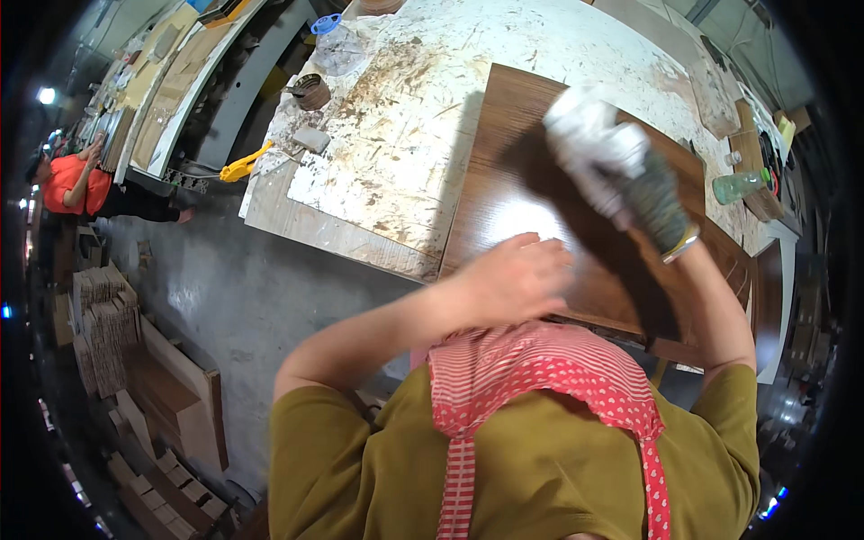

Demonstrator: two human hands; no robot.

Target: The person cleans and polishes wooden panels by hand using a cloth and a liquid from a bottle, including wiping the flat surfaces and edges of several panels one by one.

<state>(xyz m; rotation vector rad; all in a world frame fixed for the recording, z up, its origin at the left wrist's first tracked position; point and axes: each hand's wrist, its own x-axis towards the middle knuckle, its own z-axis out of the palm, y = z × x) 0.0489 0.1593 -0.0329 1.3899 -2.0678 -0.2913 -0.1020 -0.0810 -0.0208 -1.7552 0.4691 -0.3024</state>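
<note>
A dark brown glossy wood panel lies on the paint-stained worktable in front of me. Over its right half is my right hand, in a glove with a grey-green cuff. It is closed on what looks like a crumpled white rag; motion blurs both, and whether the rag touches the panel I cannot tell. My bare left hand is at the panel's near edge, fingers bent and smeared by motion. Nothing shows clearly in it.
On the table's left side are a dark open tin, a grey block, a clear jug with a blue lid and a yellow tool. A green bottle lies at right. Far left, a person in orange stands by another bench.
</note>
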